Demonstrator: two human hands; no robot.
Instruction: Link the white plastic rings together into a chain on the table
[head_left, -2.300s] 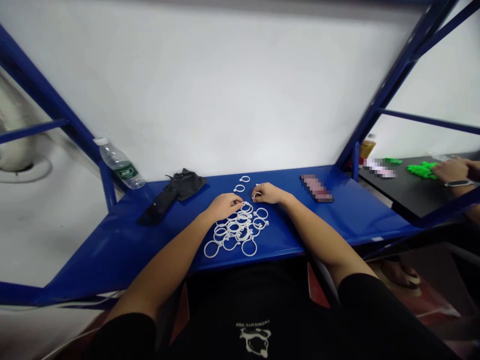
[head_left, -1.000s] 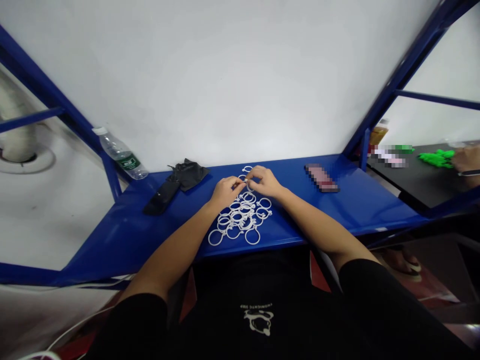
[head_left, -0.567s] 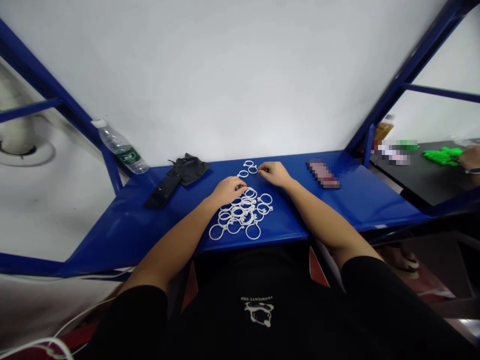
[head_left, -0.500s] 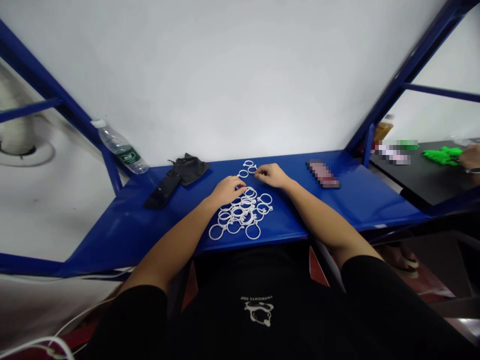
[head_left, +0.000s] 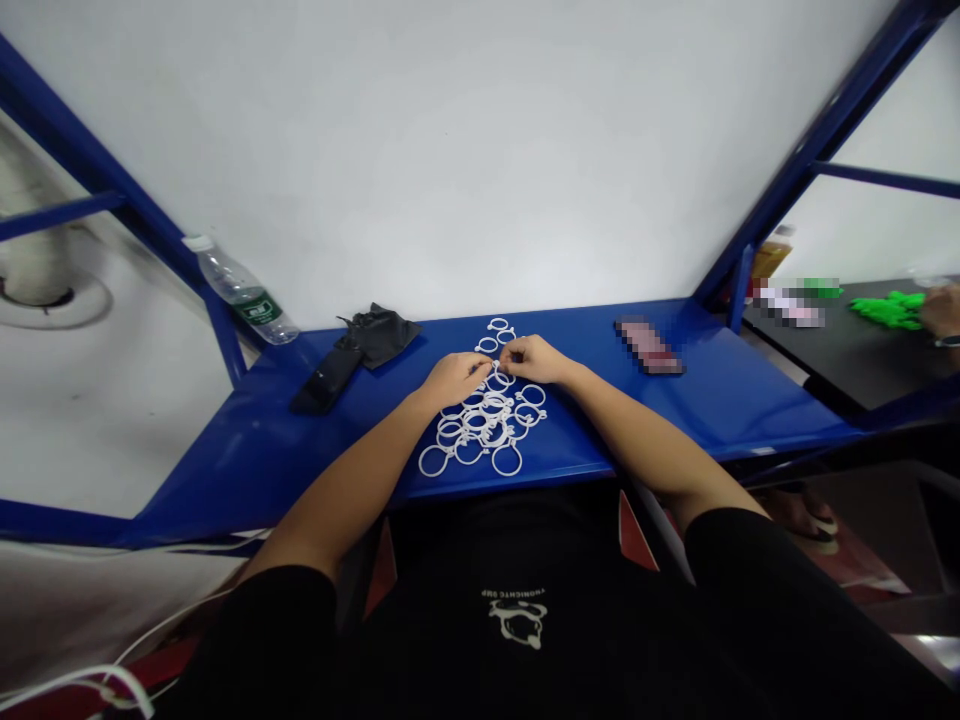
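My left hand (head_left: 454, 379) is closed in a pinch at the top of a pile of white plastic rings (head_left: 475, 422), each with a small tab on its edge. Opposite it, almost touching, my right hand (head_left: 537, 359) has its fingers pinched together too. Between the fingertips shows a white ring (head_left: 503, 380), and both hands seem to hold it by its upper edge. Just beyond the hands, three rings lie apart from the pile, one of them a white ring (head_left: 487, 345) near my left fingertips.
On the blue table (head_left: 375, 440), a black phone-like slab (head_left: 328, 380) and a crumpled black bag (head_left: 386, 335) lie left. A plastic bottle (head_left: 255, 305) leans by the frame. Right lies a blurred-out phone-shaped object (head_left: 649, 346). Another person's hand (head_left: 941, 312) is near green pieces (head_left: 889, 310).
My right hand has moved left and slightly towards me, from beside the far rings to meet my left hand at the top of the pile. My left fingers have closed together.
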